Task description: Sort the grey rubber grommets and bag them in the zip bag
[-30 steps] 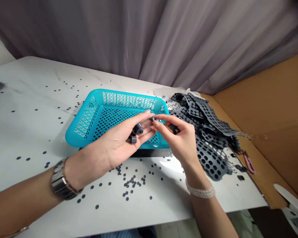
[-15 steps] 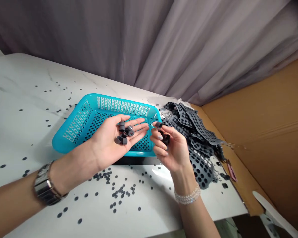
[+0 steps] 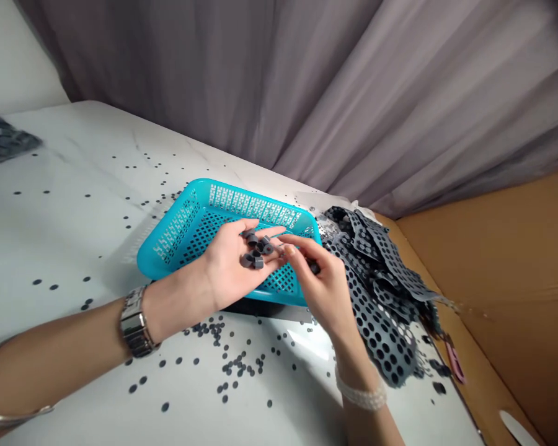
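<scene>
My left hand [image 3: 225, 272] is palm up over the blue-green plastic basket [image 3: 151, 261], its fingers stretched out. Several small dark grey cylindrical caps [image 3: 258, 262] rest in its palm and along the fingers. Close beside it, my right hand [image 3: 329, 285] is turned over with thumb and forefinger pinched at the left fingertips. Dark caps [image 3: 314, 266] show under its curled fingers; whatever lies between the pinching tips is too blurred to tell. The basket's lattice floor is partly hidden behind both hands.
Perforated dark sheets [image 3: 385, 337] are heaped to the right, beside a cardboard wall [image 3: 502, 248]. Small black discs [image 3: 242, 365] lie scattered over the white marbled table [image 3: 204, 424]. A pink-handled tool [image 3: 456, 362] lies at the right edge. A dark bag [image 3: 4, 136] sits far left.
My right hand has turned from palm up to palm down and moved in to the left fingertips. The caps stay in my left palm. The view has shifted left, bringing the dark bag in.
</scene>
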`<state>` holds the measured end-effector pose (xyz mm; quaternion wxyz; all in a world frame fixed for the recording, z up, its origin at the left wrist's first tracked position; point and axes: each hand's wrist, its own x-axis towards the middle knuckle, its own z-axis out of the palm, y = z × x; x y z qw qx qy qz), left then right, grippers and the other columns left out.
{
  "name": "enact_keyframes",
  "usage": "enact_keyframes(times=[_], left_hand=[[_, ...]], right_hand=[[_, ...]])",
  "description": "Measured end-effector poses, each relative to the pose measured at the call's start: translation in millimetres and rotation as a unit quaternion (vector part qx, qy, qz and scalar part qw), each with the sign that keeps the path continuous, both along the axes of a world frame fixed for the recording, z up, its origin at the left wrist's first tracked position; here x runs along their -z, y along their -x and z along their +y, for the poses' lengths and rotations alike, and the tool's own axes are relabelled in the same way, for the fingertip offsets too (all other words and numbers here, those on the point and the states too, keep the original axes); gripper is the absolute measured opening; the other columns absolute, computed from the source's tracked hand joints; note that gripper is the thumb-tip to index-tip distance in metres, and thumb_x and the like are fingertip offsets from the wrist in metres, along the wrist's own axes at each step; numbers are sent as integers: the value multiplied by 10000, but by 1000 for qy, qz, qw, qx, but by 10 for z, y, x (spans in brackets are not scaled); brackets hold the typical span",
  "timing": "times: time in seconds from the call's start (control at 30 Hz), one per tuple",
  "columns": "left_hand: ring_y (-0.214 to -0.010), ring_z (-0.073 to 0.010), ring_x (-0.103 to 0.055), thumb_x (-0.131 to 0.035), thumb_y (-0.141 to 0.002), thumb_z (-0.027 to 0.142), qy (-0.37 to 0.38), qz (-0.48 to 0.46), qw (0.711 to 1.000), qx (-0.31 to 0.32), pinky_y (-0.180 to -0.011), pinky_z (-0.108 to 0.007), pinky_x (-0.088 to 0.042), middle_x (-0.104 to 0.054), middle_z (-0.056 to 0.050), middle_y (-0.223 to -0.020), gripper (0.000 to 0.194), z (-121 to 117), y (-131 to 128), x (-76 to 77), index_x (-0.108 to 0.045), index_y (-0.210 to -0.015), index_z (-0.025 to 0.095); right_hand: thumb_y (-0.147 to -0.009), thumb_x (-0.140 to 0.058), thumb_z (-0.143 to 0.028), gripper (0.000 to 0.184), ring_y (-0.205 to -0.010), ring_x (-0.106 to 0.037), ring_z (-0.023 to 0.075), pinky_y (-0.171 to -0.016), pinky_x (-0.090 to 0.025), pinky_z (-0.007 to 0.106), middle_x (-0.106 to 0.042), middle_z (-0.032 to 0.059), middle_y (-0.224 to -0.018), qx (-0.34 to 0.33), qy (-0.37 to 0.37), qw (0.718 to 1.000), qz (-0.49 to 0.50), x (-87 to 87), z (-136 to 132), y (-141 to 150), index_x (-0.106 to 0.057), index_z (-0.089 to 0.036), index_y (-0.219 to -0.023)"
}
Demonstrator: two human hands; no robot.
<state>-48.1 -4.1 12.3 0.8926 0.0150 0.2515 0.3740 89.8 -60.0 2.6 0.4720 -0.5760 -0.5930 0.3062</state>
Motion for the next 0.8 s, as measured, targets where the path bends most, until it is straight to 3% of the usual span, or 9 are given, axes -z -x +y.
enact_keyframes(times=[0.13, 0.33, 0.4, 0.5, 0.67, 0.8], left_hand=[[-794, -189, -643, -475, -859, 193, -18, 7, 1000, 0, -782, -312, -502, -680, -110, -959, 328, 1, 1, -31, -563, -1165, 120], [-888, -203, -644, -479, -861, 186, -24, -2, 1000, -8, -843, -319, -499, -681, -116, -1004, 308, -27, -23, -51, -570, -1147, 121], [-927, -210, -647, -463, -871, 186, -18, -4, 1000, -11, -868, -327, -504, -678, -125, -1033, 325, -38, -23, -65, -560, -1174, 117], [-1005, -233, -642, -458, -879, 203, -15, -5, 1000, -6, -904, -336, -509, -657, -167, -1111, 372, -52, -18, -97, -538, -1221, 79], [-1115, -283, -604, -494, -856, 179, -16, 12, 1000, -10, -955, -360, -507, -617, -212, -1220, 452, -62, -32, -131, -504, -1272, 3], [-1136, -275, -600, -470, -817, 51, -21, -2, 1000, 1, -957, -335, -519, -569, -238, -1289, 516, -58, -32, -109, -445, -1326, -28]], right_hand=[[-854, -608, -299, 137, -539, -450, 115, -507, -337, 263, -563, -13, -655, 0, -61, 990, -127, 15, -28, 100, -676, -249, -961], [-852, -603, -295, 122, -498, -383, 96, -487, -313, 263, -511, -25, -605, 49, -63, 987, -138, 46, 7, 83, -678, -226, -918], [-845, -612, -316, 140, -488, -351, 90, -464, -287, 254, -458, -35, -572, 55, -35, 995, -81, 50, 11, 50, -687, -216, -909], [-839, -618, -382, 200, -435, -240, 72, -405, -195, 232, -324, -73, -500, 28, 42, 995, 86, 57, 18, -7, -682, -208, -915], [-807, -665, -331, 143, -416, -107, 42, -377, -88, 194, -183, -110, -506, -24, 125, 941, 315, 35, 36, -93, -644, -196, -851], [-801, -583, -292, 108, -385, -138, 32, -352, -104, 176, -255, -94, -522, -64, 144, 886, 435, -26, 28, -172, -604, -191, -766]])
